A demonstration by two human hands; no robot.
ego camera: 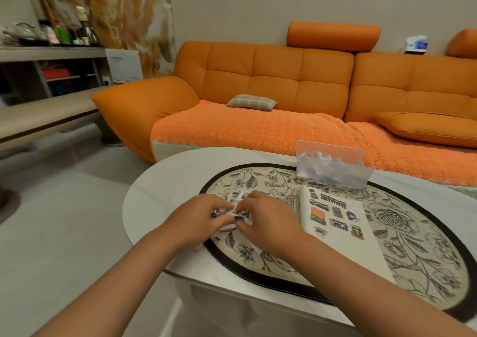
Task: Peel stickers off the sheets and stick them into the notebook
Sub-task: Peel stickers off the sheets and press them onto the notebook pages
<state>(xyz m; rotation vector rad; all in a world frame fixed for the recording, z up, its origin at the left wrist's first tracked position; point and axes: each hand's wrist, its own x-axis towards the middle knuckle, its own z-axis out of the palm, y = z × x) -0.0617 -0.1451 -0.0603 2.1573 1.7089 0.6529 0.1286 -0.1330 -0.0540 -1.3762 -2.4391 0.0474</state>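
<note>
both hands, left hand [200, 216] and right hand [263, 219], pinch the sticker sheet [233, 211] between them; the notebook [338, 223] lies open just right.

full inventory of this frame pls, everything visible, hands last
sticker sheet: one, white with dark prints, pinched between both hands over the mat's left side
notebook: one, open, cream page, on the mat right of the hands
stickers: several, mixed colours, upper part of the notebook page
clear box: one, holds white paper scraps, behind the notebook
mat: one, cream floral, black rim, on the table
table: one, white
sofa: one, orange, behind the table
checked cushion: one, on the sofa
shelf: one, grey, bottles on top, far left
left hand: pinches the sheet
right hand: pinches the sheet
</note>
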